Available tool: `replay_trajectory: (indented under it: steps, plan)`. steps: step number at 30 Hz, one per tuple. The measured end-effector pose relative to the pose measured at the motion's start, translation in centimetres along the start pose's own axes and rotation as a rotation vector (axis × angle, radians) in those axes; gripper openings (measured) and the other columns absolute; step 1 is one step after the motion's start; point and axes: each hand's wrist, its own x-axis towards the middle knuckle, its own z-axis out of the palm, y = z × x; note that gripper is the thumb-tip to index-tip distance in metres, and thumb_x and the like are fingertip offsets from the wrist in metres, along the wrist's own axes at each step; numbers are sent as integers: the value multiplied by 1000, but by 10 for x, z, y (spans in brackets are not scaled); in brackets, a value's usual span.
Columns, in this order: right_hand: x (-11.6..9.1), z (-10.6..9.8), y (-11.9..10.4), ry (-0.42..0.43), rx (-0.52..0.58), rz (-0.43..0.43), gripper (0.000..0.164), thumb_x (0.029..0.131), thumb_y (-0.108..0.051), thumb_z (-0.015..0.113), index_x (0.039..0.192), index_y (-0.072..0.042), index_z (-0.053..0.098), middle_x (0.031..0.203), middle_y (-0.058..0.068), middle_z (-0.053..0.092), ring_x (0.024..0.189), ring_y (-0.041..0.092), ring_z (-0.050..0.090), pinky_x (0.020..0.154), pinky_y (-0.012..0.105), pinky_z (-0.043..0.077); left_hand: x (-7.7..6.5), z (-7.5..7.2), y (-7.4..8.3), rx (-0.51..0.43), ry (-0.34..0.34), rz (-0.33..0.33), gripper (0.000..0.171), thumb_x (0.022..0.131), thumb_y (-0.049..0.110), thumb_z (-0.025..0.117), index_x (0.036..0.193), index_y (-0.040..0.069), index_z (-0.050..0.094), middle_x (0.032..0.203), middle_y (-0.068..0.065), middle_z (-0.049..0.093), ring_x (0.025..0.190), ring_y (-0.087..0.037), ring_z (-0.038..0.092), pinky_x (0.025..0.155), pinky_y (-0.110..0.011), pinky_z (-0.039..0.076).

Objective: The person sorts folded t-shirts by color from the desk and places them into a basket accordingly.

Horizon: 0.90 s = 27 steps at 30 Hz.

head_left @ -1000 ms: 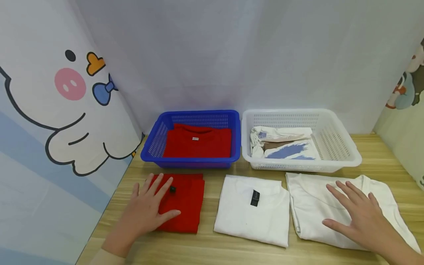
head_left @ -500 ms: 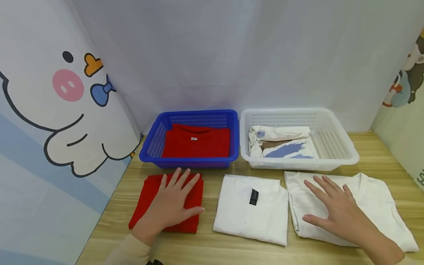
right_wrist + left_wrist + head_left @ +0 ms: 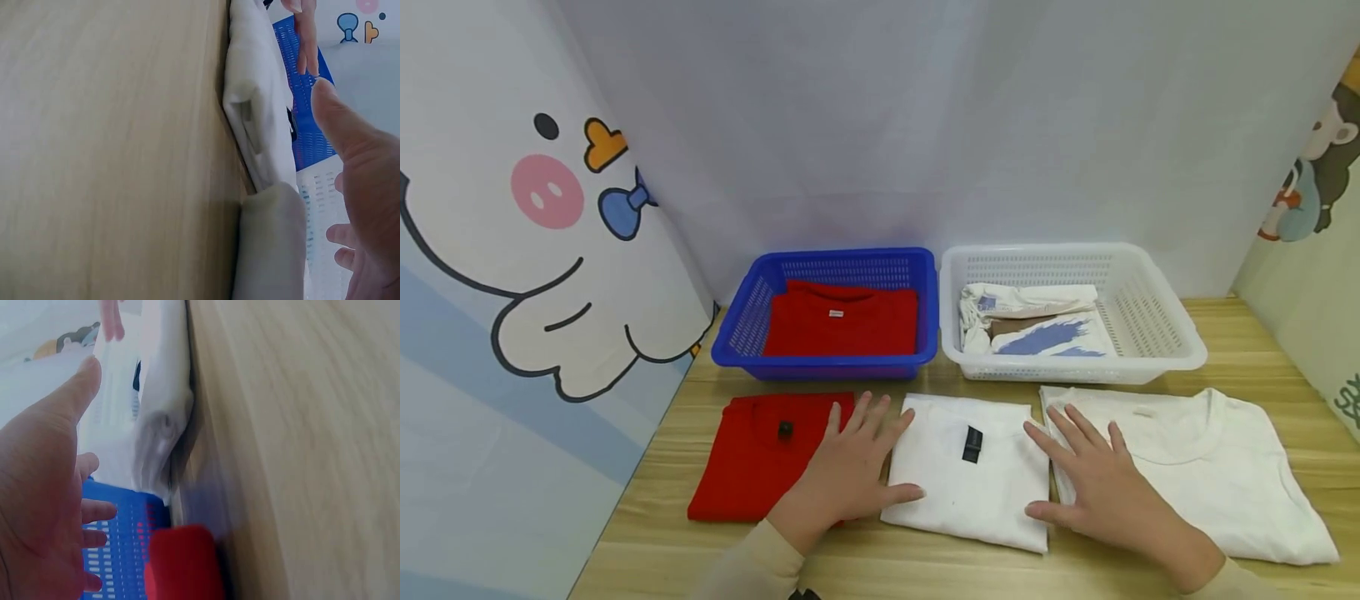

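Note:
A folded white shirt (image 3: 962,500) with a black neck label lies in the middle of the table, between my hands. My left hand (image 3: 850,471), fingers spread, is over the gap between it and a folded red shirt (image 3: 737,467). On its other side my right hand (image 3: 1093,487) hovers with spread fingers, overlapping the left part of a larger folded white shirt (image 3: 1240,475). Both palms hold nothing. In the left wrist view the left hand (image 3: 44,481) is above the level of the folded cloth; the right hand (image 3: 375,194) likewise in the right wrist view.
Behind the shirts stand a blue basket (image 3: 827,362) holding a red shirt (image 3: 842,329) and a white basket (image 3: 1183,350) with printed white garments (image 3: 1045,329) in its left part. A white curtain (image 3: 887,125) hangs behind them. Wood tabletop (image 3: 647,550) runs along the front.
My left hand has moved right, from over the red shirt to the middle white shirt's left edge. My right hand has moved left across the larger white shirt. The shirts lie as before.

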Motion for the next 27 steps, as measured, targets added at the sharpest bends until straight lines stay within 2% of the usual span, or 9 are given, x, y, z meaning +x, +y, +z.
replay_trajectory:
  steps: [4, 10, 14, 21, 27]
  plan:
    - [4, 8, -8, -28, 7, 17, 91, 73, -77, 59, 146, -24, 44, 150, 16, 34, 141, 37, 22, 94, 76, 21, 7, 3, 10, 14, -20, 4, 98, 74, 89, 29, 154, 34, 19, 158, -12, 21, 145, -38, 11, 108, -68, 11]
    - [9, 15, -15, -76, -8, 62, 93, 74, -79, 55, 147, -23, 42, 152, 19, 30, 141, 40, 20, 97, 75, 18, 12, 8, 19, 26, -40, -25, 98, 73, 89, 32, 154, 35, 18, 157, -17, 19, 144, -40, 12, 108, -68, 10]
    - [10, 18, -17, -105, -16, 97, 95, 74, -81, 52, 148, -22, 41, 152, 22, 27, 141, 42, 18, 97, 76, 17, 16, 11, 22, 28, -56, -43, 99, 74, 88, 35, 155, 33, 17, 158, -18, 18, 144, -40, 11, 109, -67, 9]
    - [13, 23, -18, -134, 0, 129, 98, 73, -83, 50, 148, -21, 40, 151, 27, 27, 140, 45, 17, 98, 76, 16, 23, 19, 25, 38, -121, -84, 104, 72, 90, 31, 156, 30, 14, 158, -17, 15, 145, -39, 8, 112, -61, 10]
    - [15, 27, -20, -139, 16, 129, 97, 73, -83, 50, 148, -22, 41, 152, 27, 25, 139, 46, 20, 97, 77, 17, 26, 21, 25, -11, -165, -105, 107, 72, 89, 36, 156, 25, 17, 158, -16, 15, 144, -38, 12, 113, -58, 12]
